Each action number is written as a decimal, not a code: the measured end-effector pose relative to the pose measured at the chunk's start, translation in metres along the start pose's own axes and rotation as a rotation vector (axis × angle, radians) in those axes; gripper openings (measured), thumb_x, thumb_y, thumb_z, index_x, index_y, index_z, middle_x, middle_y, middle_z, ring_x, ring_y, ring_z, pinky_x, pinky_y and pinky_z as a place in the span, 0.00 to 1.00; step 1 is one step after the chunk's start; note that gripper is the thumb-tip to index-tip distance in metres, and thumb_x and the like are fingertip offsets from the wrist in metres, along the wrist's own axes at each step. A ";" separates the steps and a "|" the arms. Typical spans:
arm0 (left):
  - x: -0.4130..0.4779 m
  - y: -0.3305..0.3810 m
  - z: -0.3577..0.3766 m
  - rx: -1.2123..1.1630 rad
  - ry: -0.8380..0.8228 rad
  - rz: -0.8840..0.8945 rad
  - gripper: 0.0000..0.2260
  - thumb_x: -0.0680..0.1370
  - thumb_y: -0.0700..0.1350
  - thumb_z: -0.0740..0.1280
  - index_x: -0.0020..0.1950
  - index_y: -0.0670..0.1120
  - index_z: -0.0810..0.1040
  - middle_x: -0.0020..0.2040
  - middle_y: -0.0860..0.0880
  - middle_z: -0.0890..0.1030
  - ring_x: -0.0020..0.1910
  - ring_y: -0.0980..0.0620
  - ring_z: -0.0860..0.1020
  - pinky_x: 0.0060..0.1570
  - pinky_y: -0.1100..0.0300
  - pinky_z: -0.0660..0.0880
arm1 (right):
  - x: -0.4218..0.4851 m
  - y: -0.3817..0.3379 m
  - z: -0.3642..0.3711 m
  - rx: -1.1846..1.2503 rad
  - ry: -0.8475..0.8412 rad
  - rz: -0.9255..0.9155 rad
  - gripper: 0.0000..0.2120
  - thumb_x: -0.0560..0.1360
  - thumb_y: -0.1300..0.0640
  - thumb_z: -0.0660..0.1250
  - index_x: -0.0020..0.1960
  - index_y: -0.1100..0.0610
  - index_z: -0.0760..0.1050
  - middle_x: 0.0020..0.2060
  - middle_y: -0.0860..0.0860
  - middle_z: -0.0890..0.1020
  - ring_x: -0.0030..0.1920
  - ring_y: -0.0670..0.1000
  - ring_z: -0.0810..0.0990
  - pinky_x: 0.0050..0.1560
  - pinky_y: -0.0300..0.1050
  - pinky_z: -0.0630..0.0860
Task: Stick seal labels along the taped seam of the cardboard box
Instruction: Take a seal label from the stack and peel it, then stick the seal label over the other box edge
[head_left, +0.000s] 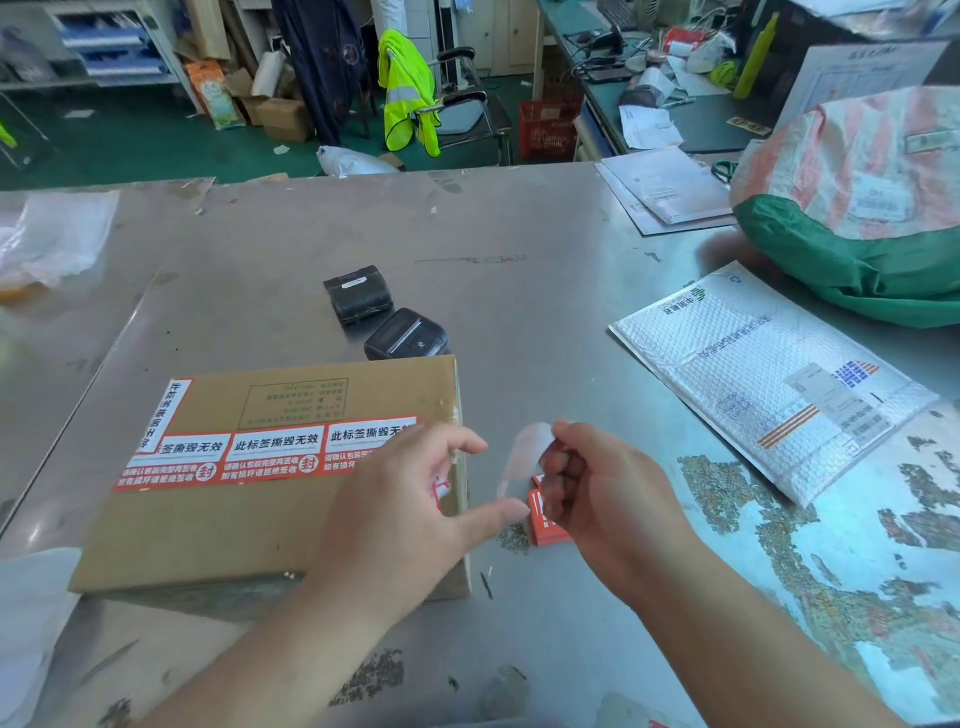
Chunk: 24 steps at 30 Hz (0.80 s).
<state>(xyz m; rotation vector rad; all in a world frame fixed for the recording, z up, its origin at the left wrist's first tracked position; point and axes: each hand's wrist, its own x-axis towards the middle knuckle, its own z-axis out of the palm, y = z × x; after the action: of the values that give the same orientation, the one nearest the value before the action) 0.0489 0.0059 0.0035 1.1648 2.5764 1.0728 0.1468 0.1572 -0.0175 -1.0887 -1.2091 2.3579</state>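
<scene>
Box: the flat brown cardboard box (249, 525) lies under and left of the left hand, with red-and-white seal labels (270, 454) in a row along its seam.
Left hand: the left hand (410, 514) hovers over the box's right end, fingers spread, apparently holding nothing.
Right hand: the right hand (608, 493) pinches a translucent backing strip (524, 457).
Tip: butt the next label against the last one, then press from the middle outward.

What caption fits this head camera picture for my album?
Right hand pinches a clear backing strip beside the cardboard box, red seal labels already lining its seam.
</scene>
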 end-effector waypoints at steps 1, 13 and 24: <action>0.001 0.000 0.002 0.035 0.030 0.029 0.16 0.65 0.68 0.69 0.46 0.60 0.77 0.36 0.60 0.73 0.35 0.59 0.72 0.33 0.69 0.65 | -0.001 0.001 0.002 0.010 -0.008 0.005 0.10 0.79 0.59 0.64 0.39 0.59 0.72 0.31 0.54 0.71 0.28 0.51 0.65 0.34 0.48 0.59; 0.013 -0.003 0.010 -0.370 0.172 -0.299 0.07 0.74 0.47 0.72 0.36 0.50 0.79 0.30 0.56 0.75 0.27 0.58 0.70 0.29 0.65 0.65 | 0.003 -0.006 0.005 0.097 -0.007 0.079 0.17 0.80 0.48 0.61 0.35 0.54 0.74 0.29 0.51 0.73 0.27 0.51 0.67 0.32 0.45 0.63; 0.019 -0.002 0.010 -1.015 0.212 -0.706 0.04 0.75 0.46 0.71 0.40 0.48 0.81 0.31 0.50 0.65 0.19 0.59 0.60 0.19 0.67 0.56 | -0.003 0.000 0.016 -0.406 -0.035 -0.151 0.08 0.78 0.52 0.70 0.44 0.56 0.84 0.38 0.49 0.87 0.36 0.48 0.83 0.39 0.44 0.73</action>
<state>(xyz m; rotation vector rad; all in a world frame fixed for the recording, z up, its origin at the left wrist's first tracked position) 0.0384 0.0236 -0.0016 -0.0876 1.7671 1.9186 0.1372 0.1464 -0.0102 -1.0269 -1.7691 2.0772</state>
